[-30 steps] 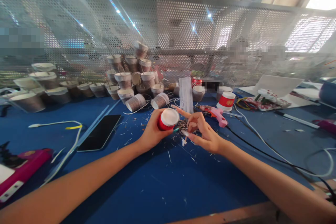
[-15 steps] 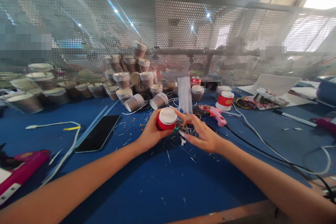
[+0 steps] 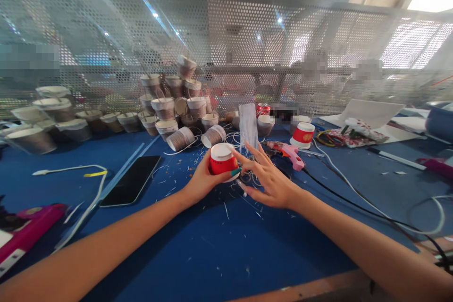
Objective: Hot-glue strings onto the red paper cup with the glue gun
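Note:
My left hand (image 3: 200, 179) is wrapped round a red paper cup (image 3: 220, 164), its thumb across the front. The cup is turned bottom up, with its white base on top, and leans slightly. Beside it is my right hand (image 3: 272, 180), palm toward the cup and fingers spread. Its index fingertip reaches the cup's upper right edge; whether it presses there I cannot tell. Thin scraps and cord ends lie on the blue table (image 3: 212, 240) below and behind the hands. A bundle of white sticks (image 3: 248, 122) stands just beyond my right fingers.
A pink glue gun (image 3: 293, 156) and another red cup (image 3: 303, 136) sit to the right, with cables trailing. Stacked cord-wrapped cups (image 3: 163, 109) line the back left before a perforated metal screen (image 3: 240, 33). At left are a black phone (image 3: 130, 183) and a magenta tool (image 3: 42, 224).
The cup has tipped in my left hand, so more of its red side and its lower white rim show. My right fingers have spread and lifted a little.

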Available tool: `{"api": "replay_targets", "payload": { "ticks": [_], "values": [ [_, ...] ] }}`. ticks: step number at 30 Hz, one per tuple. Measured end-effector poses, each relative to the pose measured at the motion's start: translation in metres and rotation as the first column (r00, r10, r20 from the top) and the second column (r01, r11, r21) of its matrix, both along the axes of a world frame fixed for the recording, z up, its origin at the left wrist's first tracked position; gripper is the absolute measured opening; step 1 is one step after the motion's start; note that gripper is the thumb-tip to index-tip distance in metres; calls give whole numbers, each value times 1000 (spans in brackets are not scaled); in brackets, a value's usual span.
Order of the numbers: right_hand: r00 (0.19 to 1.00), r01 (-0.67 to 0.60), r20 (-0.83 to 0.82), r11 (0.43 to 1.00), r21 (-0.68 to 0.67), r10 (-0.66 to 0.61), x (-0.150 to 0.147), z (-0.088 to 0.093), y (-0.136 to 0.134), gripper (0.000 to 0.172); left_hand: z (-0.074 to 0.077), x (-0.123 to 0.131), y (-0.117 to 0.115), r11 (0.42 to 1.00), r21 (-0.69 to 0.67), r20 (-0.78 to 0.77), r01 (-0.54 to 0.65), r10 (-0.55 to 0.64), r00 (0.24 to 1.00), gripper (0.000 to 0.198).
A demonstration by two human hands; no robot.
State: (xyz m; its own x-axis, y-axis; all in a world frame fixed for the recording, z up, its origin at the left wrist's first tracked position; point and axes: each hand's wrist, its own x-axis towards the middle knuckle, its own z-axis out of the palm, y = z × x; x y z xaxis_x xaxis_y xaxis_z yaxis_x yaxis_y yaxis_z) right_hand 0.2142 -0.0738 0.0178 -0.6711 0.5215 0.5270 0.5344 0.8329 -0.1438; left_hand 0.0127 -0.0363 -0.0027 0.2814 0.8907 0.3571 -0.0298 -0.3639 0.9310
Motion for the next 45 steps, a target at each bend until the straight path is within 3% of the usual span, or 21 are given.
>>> {"api": "replay_targets", "payload": {
  "ticks": [4, 9, 18, 27, 32, 38, 45],
  "values": [
    [998, -51, -32, 999, 15, 52, -2, 3, -4, 18, 1, 1, 0, 998, -33, 3, -47, 47, 999, 62],
    [991, 4, -136, 1000, -11, -5, -2, 1, -4, 23, 2, 1, 2, 995, 78, -84, -60, 67, 994, 60],
    [997, 51, -49, 998, -23, -52, -1, -5, 2, 20, -3, -3, 2, 992, 122, -111, -25, 38, 993, 62],
    [999, 49, -9, 997, 60, -49, -4, -1, -1, 31, -1, -1, 0, 997, 71, -34, 24, -21, 999, 63],
    [996, 76, 38, 987, 142, -82, -5, 2, -4, 24, 0, 0, -1, 998, 48, -36, 28, -26, 999, 63],
    [986, 117, 84, 957, 267, -144, -9, -1, -4, 24, 2, 0, -4, 996, -76, 13, 49, -48, 999, 64],
    [988, 62, 113, 937, 343, -106, -10, -2, -6, 17, 3, -1, -6, 984, -152, 50, 89, -82, 995, 63]
  ]
}}
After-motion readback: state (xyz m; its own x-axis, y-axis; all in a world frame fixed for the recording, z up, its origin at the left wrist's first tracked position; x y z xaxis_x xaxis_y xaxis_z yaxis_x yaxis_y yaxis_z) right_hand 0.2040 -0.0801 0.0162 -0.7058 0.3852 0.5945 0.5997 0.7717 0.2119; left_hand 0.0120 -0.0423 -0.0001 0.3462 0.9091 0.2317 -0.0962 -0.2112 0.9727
